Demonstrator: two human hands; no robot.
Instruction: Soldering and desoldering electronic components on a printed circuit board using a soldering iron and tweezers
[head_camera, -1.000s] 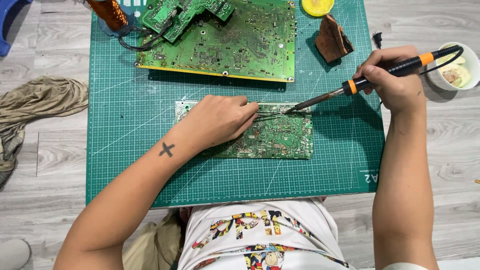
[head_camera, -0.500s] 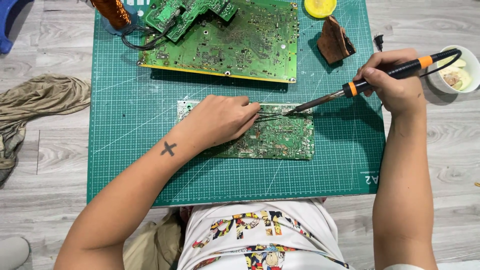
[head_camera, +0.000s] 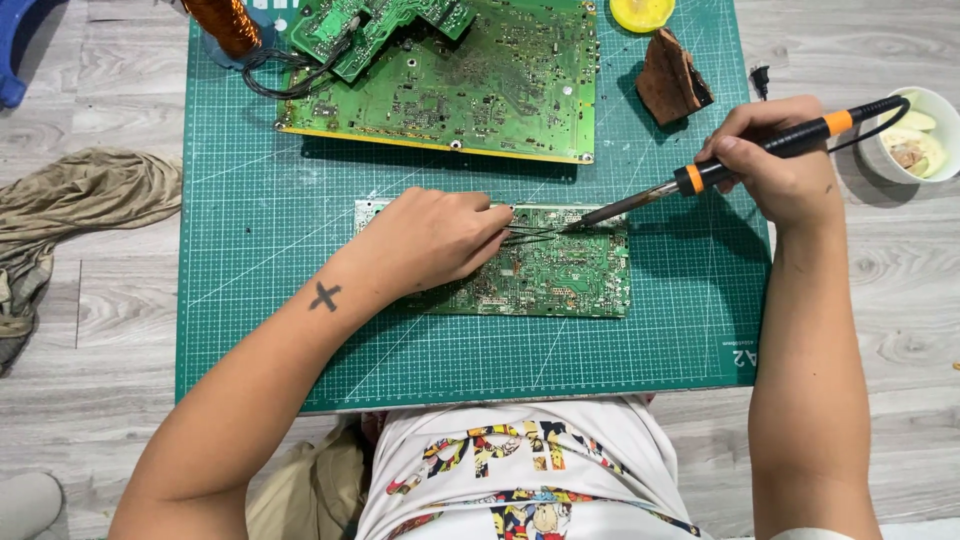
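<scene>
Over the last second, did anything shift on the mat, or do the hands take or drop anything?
Nothing visibly changed. The left hand keeps its grip on the tweezers over the small board, and the right hand still holds the soldering iron with its tip at the same spot. The big board and mat stayed put.

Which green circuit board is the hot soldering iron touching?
The small circuit board nearest the person, under the left hand. The soldering iron tip meets it; the bigger board lies untouched behind.

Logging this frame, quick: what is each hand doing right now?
Left hand: closed on tweezers, resting on the small board.
Right hand: closed on the soldering iron, tip at the board.
</scene>
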